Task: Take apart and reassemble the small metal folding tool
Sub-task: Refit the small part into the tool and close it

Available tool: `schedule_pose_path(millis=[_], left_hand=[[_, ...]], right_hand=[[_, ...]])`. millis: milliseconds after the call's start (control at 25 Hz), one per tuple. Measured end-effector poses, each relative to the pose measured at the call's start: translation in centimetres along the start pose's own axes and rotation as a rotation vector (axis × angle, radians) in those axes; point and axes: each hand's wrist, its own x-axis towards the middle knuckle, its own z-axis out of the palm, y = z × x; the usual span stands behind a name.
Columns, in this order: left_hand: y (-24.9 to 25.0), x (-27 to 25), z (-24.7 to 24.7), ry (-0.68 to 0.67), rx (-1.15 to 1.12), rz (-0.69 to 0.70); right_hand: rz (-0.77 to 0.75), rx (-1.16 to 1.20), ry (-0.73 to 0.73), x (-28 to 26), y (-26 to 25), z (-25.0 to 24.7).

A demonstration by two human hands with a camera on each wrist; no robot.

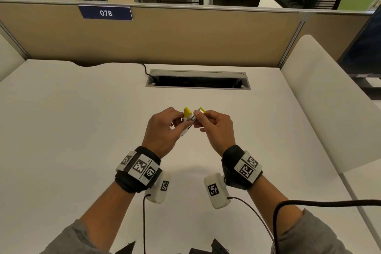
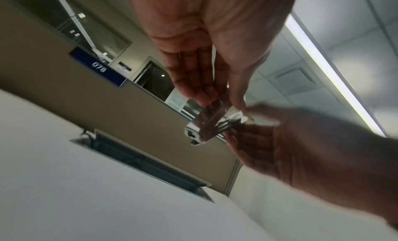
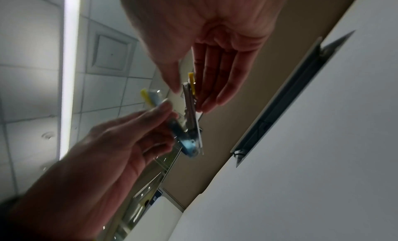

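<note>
The small metal folding tool (image 1: 190, 121) is held above the white desk (image 1: 72, 130), its two arms spread in a V, each ending in a yellow tip (image 1: 187, 112). My left hand (image 1: 179, 123) pinches the left arm between thumb and fingers. My right hand (image 1: 200, 119) pinches the right arm, whose yellow tip (image 1: 202, 110) pokes out past the fingers. In the left wrist view the tool (image 2: 204, 127) shows silver below my left fingertips (image 2: 200, 94). In the right wrist view the tool (image 3: 191, 120) hangs between my right hand (image 3: 189, 96) and the left hand (image 3: 129, 134).
An open cable slot (image 1: 198, 79) sits in the desk behind the hands. A tan partition with a blue "078" label (image 1: 105, 13) closes the back. A white padded divider (image 1: 329, 99) runs along the right, with a dark monitor (image 1: 365, 47) beyond. Cables (image 1: 309, 202) trail from my wrists.
</note>
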Motion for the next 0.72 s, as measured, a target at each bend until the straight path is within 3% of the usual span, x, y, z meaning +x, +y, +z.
schedule_pose_path(millis=[240,720], left_hand=[[0.3,0.5,0.6,-0.028,0.114,0.098],[-1.1,0.2,2.0,-0.109,0.155,0.047]], right_hand=[[-0.090,-0.123,0.060,-0.5,-0.1,0.5],[-0.234,-0.328,0.070,0.2,0.3,0.9]])
